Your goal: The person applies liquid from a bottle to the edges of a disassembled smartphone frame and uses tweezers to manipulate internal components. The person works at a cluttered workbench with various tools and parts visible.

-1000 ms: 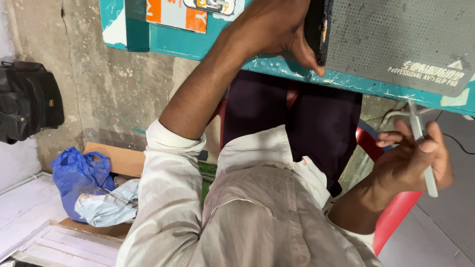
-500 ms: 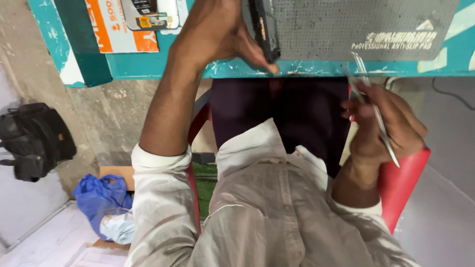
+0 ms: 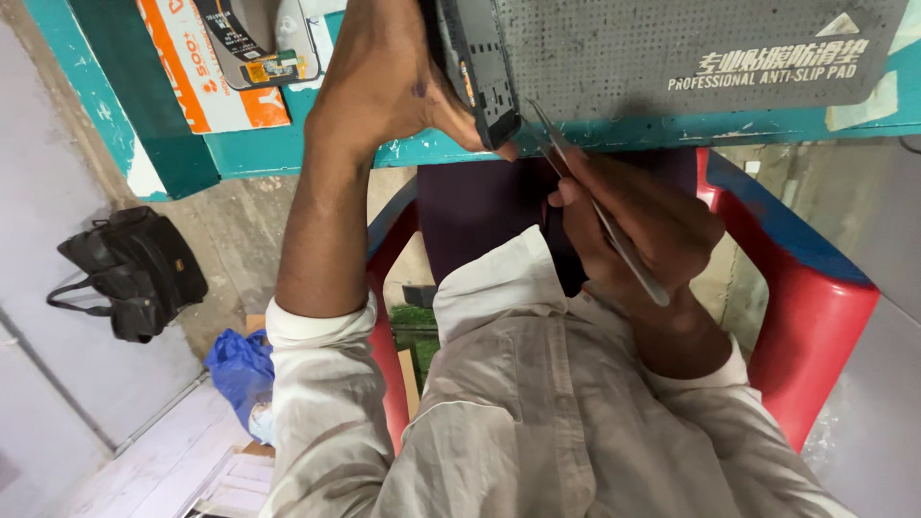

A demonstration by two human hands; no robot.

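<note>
The left hand [image 3: 389,82] grips a dark opened phone [image 3: 477,67] on its edge, fingers wrapped around it, at the near edge of a grey perforated mat [image 3: 672,43] on a teal table [image 3: 288,153]. Just right of it, the right hand [image 3: 638,225] pinches metal tweezers [image 3: 595,206] between thumb and fingers, the tip apparently touching the phone's lower corner. A red chair [image 3: 806,317] stands at right, a black bag [image 3: 134,269] on the floor at left.

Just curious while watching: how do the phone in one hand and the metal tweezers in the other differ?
The phone is dark, broad and slab-like; the tweezers are silvery, thin and pointed. The left hand holds the phone on edge at the teal table rim, while the right hand holds the tweezers slanted, tips toward the phone. Both are held firmly.
</note>
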